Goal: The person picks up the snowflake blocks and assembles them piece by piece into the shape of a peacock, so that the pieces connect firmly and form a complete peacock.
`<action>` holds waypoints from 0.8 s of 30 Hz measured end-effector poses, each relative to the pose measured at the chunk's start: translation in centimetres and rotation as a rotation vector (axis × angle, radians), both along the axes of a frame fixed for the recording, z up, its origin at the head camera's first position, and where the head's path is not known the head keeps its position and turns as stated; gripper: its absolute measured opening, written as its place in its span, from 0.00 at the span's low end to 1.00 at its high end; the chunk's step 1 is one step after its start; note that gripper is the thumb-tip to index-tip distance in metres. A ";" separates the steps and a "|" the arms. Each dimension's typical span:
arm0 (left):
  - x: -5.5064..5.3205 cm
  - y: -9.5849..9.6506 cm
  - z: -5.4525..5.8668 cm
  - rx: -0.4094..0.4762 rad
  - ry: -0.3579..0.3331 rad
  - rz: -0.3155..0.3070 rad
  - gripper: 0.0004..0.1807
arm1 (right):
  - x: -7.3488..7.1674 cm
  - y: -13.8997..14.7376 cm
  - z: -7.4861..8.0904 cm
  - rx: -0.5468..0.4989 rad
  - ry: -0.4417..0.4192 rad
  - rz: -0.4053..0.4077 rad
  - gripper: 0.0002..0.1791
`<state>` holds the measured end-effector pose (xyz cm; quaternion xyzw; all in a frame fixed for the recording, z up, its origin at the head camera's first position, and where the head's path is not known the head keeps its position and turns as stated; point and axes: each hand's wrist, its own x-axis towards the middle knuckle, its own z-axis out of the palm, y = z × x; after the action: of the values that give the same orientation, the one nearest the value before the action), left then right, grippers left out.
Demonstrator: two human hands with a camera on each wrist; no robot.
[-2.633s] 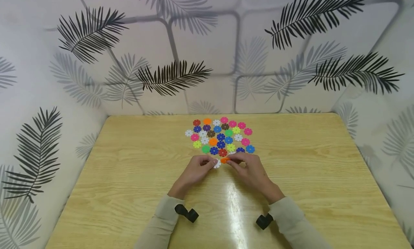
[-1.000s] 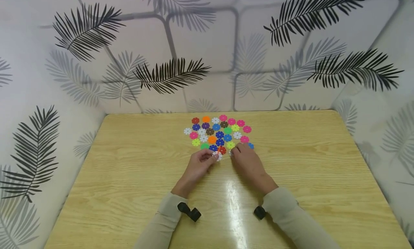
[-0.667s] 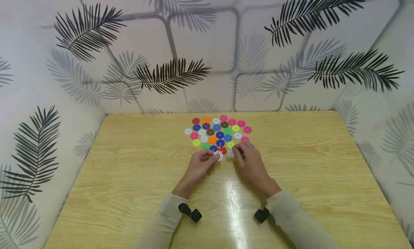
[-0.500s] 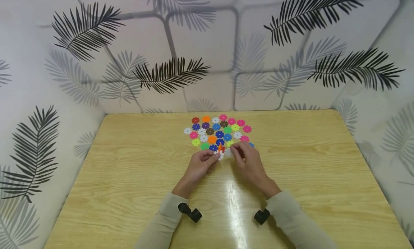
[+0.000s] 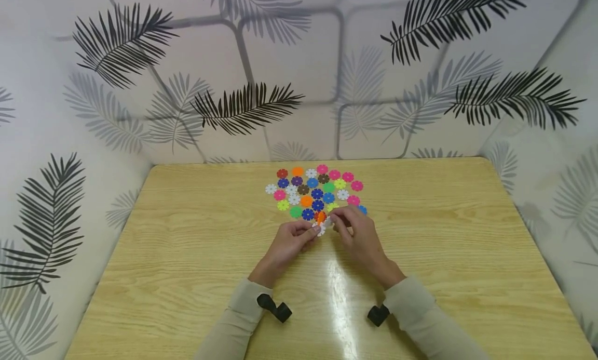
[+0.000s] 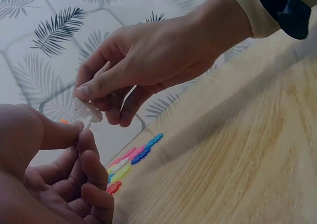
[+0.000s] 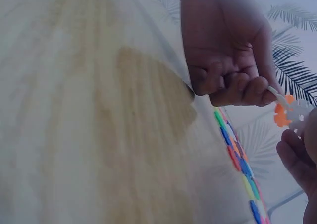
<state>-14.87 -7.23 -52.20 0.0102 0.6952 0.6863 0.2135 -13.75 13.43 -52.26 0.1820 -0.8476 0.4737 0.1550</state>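
Observation:
In the head view my left hand (image 5: pixel 286 247) pinches a white interlocking disc (image 5: pixel 321 232) between thumb and forefinger. An orange interlocking disc (image 5: pixel 321 217) is joined to it at an angle; the right wrist view shows this orange disc (image 7: pixel 283 114) beside the white pieces. My right hand (image 5: pixel 363 240) pinches a second white interlocking disc (image 5: pixel 328 221) at its edge. In the left wrist view this second disc (image 6: pixel 87 110) meets the rim of the left-hand one, above the table. Whether their slots are engaged I cannot tell.
Many loose discs lie flat just beyond the hands, among them a red disc (image 5: pixel 282 173), a green disc (image 5: pixel 296 212) and a pink disc (image 5: pixel 357 185). They rest on a wooden table (image 5: pixel 187 245), whose far edge meets a leaf-patterned wall (image 5: pixel 299 64).
The orange disc has gone from the right fingers to standing on the left hand's white disc. My right hand has since picked up another white disc and brought it leftward against that piece.

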 end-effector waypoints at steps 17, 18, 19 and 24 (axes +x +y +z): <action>0.0 -0.1 -0.3 0.014 -0.054 -0.019 0.10 | 0.8 -0.2 -1.3 -0.060 0.092 0.030 0.06; 0.1 -0.1 -0.3 0.017 -0.059 -0.007 0.10 | 0.8 -0.1 -1.3 -0.041 0.100 0.040 0.07; 0.1 -0.1 -0.2 0.022 -0.062 0.007 0.09 | 0.7 0.1 -1.2 -0.020 0.104 0.050 0.07; 0.3 0.2 0.4 0.018 0.000 0.043 0.08 | 0.2 1.3 -0.6 0.084 0.115 0.092 0.08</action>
<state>-14.55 -7.03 -51.84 -0.0027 0.6889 0.6971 0.1985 -13.60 14.74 -52.83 0.2537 -0.8472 0.4332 0.1738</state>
